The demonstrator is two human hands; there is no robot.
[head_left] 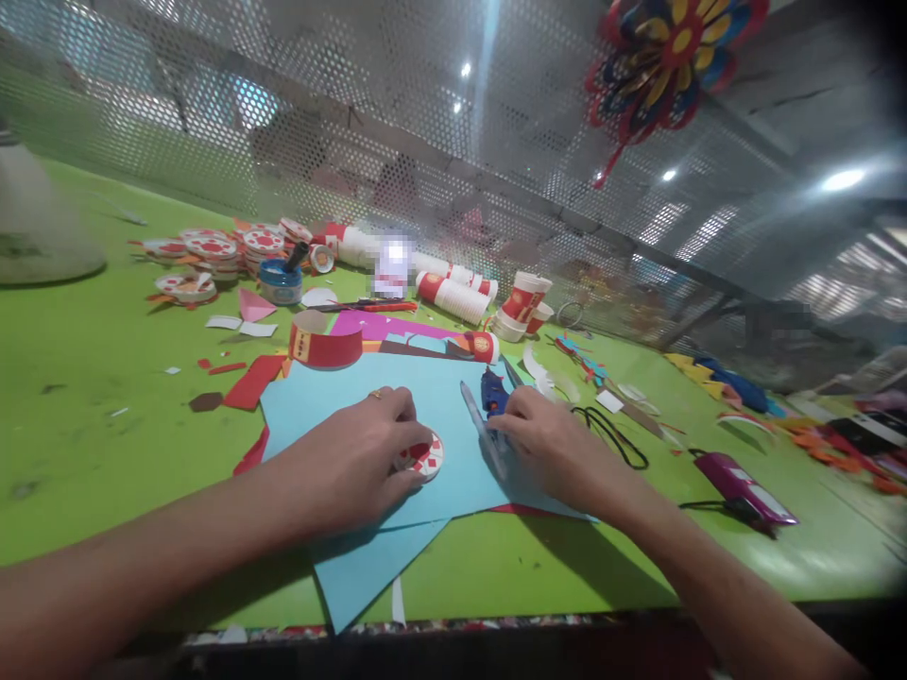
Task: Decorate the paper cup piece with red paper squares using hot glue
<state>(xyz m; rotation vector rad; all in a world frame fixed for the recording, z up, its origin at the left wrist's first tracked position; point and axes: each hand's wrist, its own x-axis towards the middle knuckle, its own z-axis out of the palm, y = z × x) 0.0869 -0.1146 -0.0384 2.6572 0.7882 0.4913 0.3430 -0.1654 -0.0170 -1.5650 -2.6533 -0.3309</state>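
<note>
Under my left hand (379, 449) is a small round disc (430, 457), white with red markings, pinched between thumb and fingers at its left edge on the light blue paper (326, 387). The fingers partly cover it. My right hand (545, 439) is closed, its fingertips on a slim grey pen-like stick (476, 411) that slants over the paper. Just behind those fingers lies a blue tool (494, 390) that looks like a glue gun, partly hidden by the hand. A black cord (624, 449) loops to the right of the hand.
A red paper ring (326, 345) and a blue jar (281, 281) stand beyond the paper. Stacked paper cups (453, 297) lie at the back. Several disc crafts (211, 247) pile at back left. A purple device (744, 489) lies right. Paper scraps surround the sheets.
</note>
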